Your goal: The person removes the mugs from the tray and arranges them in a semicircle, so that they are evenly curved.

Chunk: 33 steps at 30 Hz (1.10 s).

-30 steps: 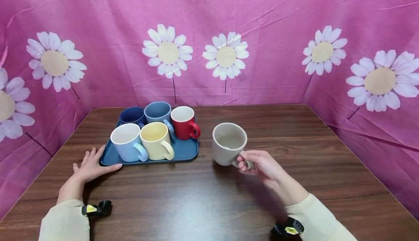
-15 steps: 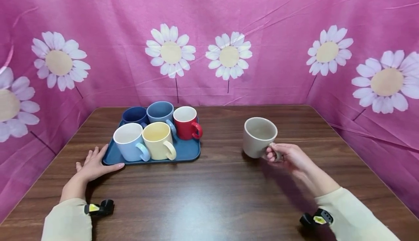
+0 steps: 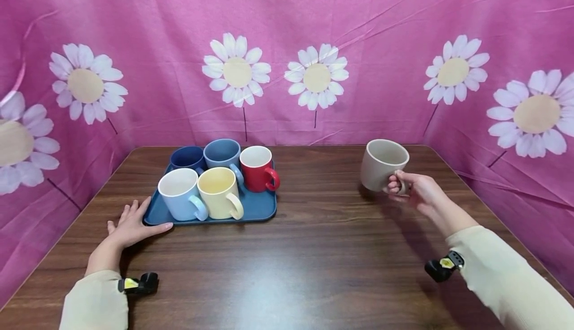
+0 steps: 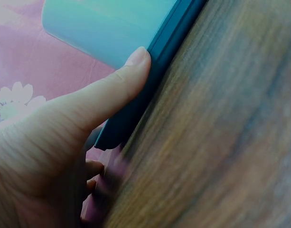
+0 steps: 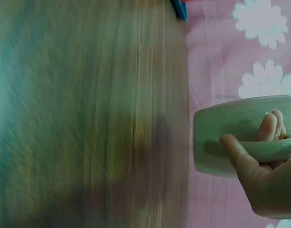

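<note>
In the head view my right hand (image 3: 423, 193) grips the handle of a grey-beige mug (image 3: 384, 163), upright and apparently just above the table at the right rear. The right wrist view shows that mug (image 5: 240, 114) with thumb and fingers around its handle. My left hand (image 3: 132, 226), fingers spread and fairly straight, touches the front left corner of a blue tray (image 3: 257, 210). In the left wrist view the thumb (image 4: 121, 83) presses along the tray's rim, beside the light blue mug (image 4: 102, 28). On the tray also stands a pale yellow mug (image 3: 219, 198).
Behind those, the tray holds a dark blue mug (image 3: 186, 159), a mid-blue mug (image 3: 221, 155) and a red mug (image 3: 257, 173). All stand upright and close together. The brown wooden table (image 3: 305, 260) is bordered by a pink flowered cloth (image 3: 367, 16).
My right hand has carried the grey-beige mug from beside the tray to the right and farther back. The left hand stays at the tray's corner; the view has shifted slightly.
</note>
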Each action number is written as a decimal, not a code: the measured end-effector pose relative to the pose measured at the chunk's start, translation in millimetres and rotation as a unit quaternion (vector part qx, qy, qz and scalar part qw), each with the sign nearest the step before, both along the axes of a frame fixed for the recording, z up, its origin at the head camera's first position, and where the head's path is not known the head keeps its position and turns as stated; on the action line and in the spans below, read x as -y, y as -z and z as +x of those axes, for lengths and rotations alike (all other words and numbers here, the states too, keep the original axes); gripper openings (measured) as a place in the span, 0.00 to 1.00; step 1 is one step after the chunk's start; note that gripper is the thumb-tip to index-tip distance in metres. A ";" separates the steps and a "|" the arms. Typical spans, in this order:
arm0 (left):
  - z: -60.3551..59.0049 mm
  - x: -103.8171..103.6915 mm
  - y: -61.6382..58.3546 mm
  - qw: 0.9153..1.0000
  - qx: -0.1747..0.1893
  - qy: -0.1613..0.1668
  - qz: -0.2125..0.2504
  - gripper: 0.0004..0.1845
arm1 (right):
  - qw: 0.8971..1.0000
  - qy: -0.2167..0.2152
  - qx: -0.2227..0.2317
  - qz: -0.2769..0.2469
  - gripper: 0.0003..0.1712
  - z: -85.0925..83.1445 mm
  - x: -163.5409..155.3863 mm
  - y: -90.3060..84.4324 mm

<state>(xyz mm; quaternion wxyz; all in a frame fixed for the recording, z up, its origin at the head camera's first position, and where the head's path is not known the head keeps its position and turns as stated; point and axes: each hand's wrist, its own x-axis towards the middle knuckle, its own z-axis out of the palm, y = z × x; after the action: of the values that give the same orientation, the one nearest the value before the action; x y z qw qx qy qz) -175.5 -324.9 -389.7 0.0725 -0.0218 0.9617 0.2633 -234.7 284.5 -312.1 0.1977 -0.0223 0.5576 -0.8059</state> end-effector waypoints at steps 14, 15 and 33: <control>0.0 0.9 1.2 1.000 -0.004 -0.004 -0.008 0.55 | 0.994 0.095 0.056 -0.009 0.23 -52.2 -13.0 6.1; 0.1 0.8 1.1 1.000 -0.003 -0.005 -0.008 0.55 | 0.993 0.099 0.058 -0.009 0.22 -55.3 -12.9 7.1; -0.2 -3.5 -0.9 1.000 0.002 -0.009 0.000 0.55 | 0.985 0.153 0.078 -0.004 0.22 -93.5 -4.5 24.1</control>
<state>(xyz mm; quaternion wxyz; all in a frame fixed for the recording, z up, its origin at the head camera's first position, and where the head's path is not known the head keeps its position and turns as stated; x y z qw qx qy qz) -175.7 -321.3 -388.8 0.0722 -0.0307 0.9613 0.2643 -328.2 288.9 -336.1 0.1144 0.1254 0.5340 -0.8282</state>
